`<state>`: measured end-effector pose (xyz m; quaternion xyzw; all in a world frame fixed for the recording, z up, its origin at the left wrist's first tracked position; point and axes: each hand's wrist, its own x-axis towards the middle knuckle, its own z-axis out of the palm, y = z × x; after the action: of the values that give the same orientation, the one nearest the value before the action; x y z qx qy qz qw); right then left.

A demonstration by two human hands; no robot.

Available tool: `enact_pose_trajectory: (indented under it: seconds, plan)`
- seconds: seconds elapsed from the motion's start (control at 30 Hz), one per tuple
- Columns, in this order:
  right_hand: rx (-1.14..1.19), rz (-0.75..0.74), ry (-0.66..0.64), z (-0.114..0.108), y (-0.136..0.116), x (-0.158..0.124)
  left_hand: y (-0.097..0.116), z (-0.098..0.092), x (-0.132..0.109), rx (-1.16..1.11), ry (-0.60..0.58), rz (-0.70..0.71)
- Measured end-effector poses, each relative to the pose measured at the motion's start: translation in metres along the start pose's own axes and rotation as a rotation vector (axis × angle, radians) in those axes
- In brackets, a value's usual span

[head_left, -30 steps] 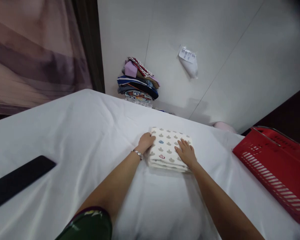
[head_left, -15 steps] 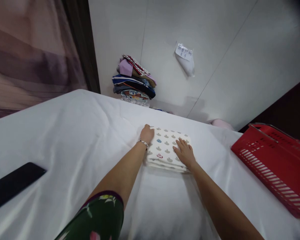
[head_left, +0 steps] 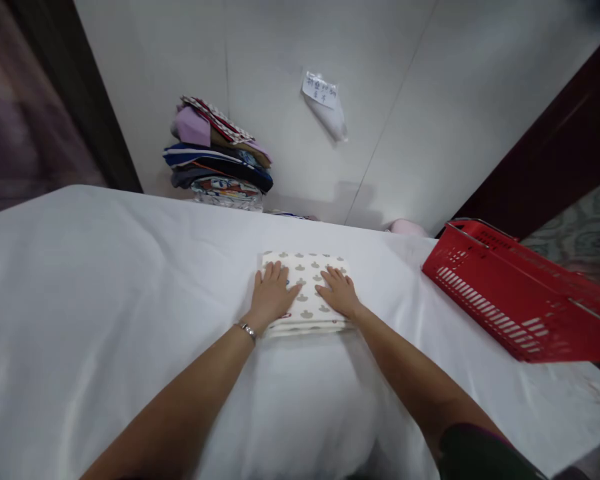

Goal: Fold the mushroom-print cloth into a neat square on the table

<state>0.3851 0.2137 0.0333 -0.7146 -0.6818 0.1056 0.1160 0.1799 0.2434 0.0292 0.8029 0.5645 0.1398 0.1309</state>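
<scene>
A folded white cloth [head_left: 307, 303] printed with grey mushroom-like shapes lies on the white-covered table [head_left: 155, 267]. Its layered edge faces me. My left hand [head_left: 273, 293] rests flat on the left part of the cloth, fingers spread and pointing away from me, with a silver bracelet on the wrist. On the right part lies my right hand [head_left: 339, 292], palm down with the fingers apart. Neither hand grips anything. The palms hide some of the print.
A red plastic basket [head_left: 525, 293] stands at the table's right side. Beyond the far edge is a stack of folded fabrics [head_left: 220, 157]. A labelled plastic bag [head_left: 325, 103] hangs on the wall. A pink object [head_left: 407, 227] shows behind the edge.
My left hand has gone from the cloth's far left corner to lying flat on top. The view has shifted right, so the dark flat object at left is almost out of sight.
</scene>
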Motion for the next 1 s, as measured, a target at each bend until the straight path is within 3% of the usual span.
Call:
enact_pose_trajectory:
  seconds: [0.1, 0.17, 0.27, 0.37, 0.53, 0.8, 1.0]
  plan:
    - [0.269, 0.11, 0.104, -0.016, 0.021, 0.019, -0.003, 0.003, 0.002, 0.017, 0.013, 0.015]
    - [0.359, 0.277, 0.222, -0.03, 0.037, 0.035, -0.004, 0.003, 0.003, 0.021, 0.025, 0.023]
    - [0.358, 0.421, 0.205, -0.042, 0.054, 0.056, -0.004, 0.003, 0.003, 0.024, 0.042, 0.023]
    - [0.356, 0.5, 0.133, -0.039, 0.057, 0.07, -0.004, 0.005, 0.003, 0.024, 0.054, 0.025]
    - [0.348, 0.52, 0.113, -0.027, 0.05, 0.078, -0.004, 0.004, 0.001, 0.047, 0.059, 0.025]
    - [0.184, 0.438, 0.205, -0.025, 0.049, 0.078, -0.005, 0.005, -0.001, 0.074, 0.072, 0.038]
    - [0.13, 0.436, 0.175, -0.018, 0.049, 0.08, -0.004, 0.004, -0.001, 0.058, 0.059, 0.032]
